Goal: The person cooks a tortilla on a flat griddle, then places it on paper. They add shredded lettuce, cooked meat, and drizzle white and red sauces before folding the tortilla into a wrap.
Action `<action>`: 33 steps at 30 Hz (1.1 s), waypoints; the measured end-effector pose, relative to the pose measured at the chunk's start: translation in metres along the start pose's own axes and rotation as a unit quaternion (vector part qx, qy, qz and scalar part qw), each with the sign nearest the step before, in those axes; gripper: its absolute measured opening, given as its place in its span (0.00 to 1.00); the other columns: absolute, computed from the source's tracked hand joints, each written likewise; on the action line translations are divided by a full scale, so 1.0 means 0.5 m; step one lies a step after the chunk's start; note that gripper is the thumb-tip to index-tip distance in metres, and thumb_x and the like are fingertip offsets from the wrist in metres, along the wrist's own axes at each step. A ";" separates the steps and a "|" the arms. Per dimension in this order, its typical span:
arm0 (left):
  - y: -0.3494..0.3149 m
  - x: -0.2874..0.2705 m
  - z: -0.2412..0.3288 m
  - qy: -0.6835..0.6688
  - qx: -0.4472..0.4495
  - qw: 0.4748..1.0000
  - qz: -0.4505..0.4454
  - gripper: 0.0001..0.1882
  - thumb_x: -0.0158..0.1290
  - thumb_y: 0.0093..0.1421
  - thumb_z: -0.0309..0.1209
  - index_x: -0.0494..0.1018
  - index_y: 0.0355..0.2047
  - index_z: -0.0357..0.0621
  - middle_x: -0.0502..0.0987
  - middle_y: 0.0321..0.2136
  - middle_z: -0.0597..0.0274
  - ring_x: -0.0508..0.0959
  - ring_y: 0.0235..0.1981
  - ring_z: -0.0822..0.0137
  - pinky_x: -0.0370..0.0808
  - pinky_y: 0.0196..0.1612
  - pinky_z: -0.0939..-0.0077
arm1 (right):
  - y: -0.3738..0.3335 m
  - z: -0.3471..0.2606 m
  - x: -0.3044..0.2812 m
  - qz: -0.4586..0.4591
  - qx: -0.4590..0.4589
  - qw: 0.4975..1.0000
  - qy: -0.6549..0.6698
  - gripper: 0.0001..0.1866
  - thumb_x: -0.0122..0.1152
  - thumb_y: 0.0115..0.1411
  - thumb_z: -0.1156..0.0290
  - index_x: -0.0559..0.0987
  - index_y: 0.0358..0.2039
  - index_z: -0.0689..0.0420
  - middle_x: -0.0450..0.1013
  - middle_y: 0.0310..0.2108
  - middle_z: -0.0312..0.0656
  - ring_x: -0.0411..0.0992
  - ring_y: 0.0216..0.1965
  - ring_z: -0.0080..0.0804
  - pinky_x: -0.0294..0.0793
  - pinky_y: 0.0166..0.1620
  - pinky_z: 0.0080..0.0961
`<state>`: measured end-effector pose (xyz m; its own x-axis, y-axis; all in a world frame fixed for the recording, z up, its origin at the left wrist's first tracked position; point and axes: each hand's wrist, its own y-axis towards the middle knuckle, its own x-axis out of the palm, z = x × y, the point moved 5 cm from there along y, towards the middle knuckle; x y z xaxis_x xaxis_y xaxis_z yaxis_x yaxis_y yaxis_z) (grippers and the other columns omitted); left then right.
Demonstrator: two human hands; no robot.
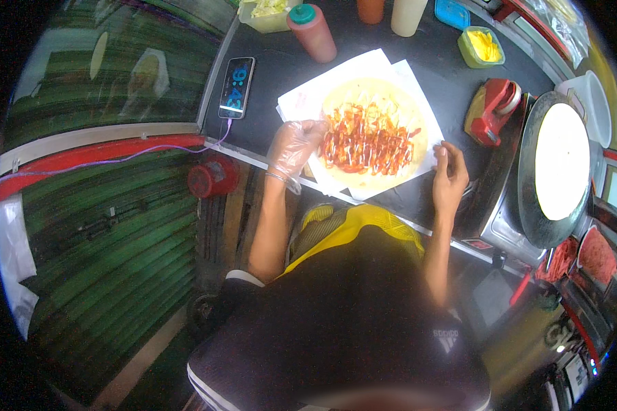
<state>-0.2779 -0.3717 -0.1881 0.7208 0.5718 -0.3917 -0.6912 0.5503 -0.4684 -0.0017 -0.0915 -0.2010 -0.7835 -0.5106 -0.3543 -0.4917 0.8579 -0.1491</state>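
Note:
A round flatbread [373, 88] lies on white paper sheets [305, 92] at the front of the dark counter. Shredded filling [367, 137] covers its middle, streaked with red-brown and pale sauce. My left hand [298, 145], in a clear plastic glove, is closed at the flatbread's left edge; its fingertips are partly hidden. At the right corner of the paper, my bare right hand [450, 179] has its thumb and fingers closed on the edge.
On the right, another flatbread [562, 161] sits on a round griddle [531, 198], beside a red device [490, 113]. Behind stand a red squeeze bottle [313, 38], a yellow-filled tub [485, 48] and a lettuce tub [264, 17]. A phone [237, 88] with a purple cable lies left.

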 end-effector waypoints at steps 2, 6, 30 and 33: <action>0.012 -0.004 -0.004 -0.025 0.022 0.999 -0.035 0.16 0.64 0.78 0.35 0.89 0.55 0.36 0.92 0.43 0.61 0.86 0.40 0.74 0.84 0.47 0.73 | 0.001 0.001 0.000 -0.012 0.002 1.000 0.004 0.19 0.63 0.84 0.59 0.85 0.63 0.61 0.87 0.53 0.44 0.85 0.54 0.31 0.83 0.50 0.28; 0.019 -0.023 0.004 0.086 0.120 0.986 -0.075 0.15 0.68 0.71 0.32 0.90 0.57 0.45 0.89 0.47 0.58 0.87 0.47 0.64 0.84 0.55 0.67 | 0.004 0.001 0.002 -0.020 0.007 1.000 -0.010 0.19 0.62 0.84 0.59 0.84 0.63 0.61 0.87 0.54 0.45 0.85 0.55 0.31 0.84 0.51 0.29; -0.002 0.027 0.015 0.210 0.257 0.918 0.216 0.15 0.79 0.59 0.37 0.88 0.39 0.44 0.89 0.41 0.58 0.89 0.42 0.53 0.85 0.49 0.59 | 0.292 -0.192 0.247 -0.098 -0.243 0.935 -0.238 0.31 0.72 0.71 0.52 0.86 0.62 0.65 0.87 0.52 0.65 0.86 0.56 0.60 0.83 0.61 0.48; -0.005 0.044 0.020 0.176 0.199 0.933 0.244 0.15 0.80 0.60 0.38 0.86 0.38 0.44 0.88 0.39 0.56 0.89 0.40 0.52 0.86 0.48 0.58 | 0.314 -0.201 0.280 -0.203 -0.161 0.934 -0.247 0.35 0.73 0.69 0.47 0.87 0.63 0.65 0.87 0.52 0.66 0.87 0.56 0.58 0.82 0.62 0.47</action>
<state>-0.2609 -0.3545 -0.1878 0.2396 0.6165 -0.7500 -0.8552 0.4997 0.1375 -0.2269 -0.0340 -0.1810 -0.2763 -0.6333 -0.7229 -0.8611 0.4972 -0.1065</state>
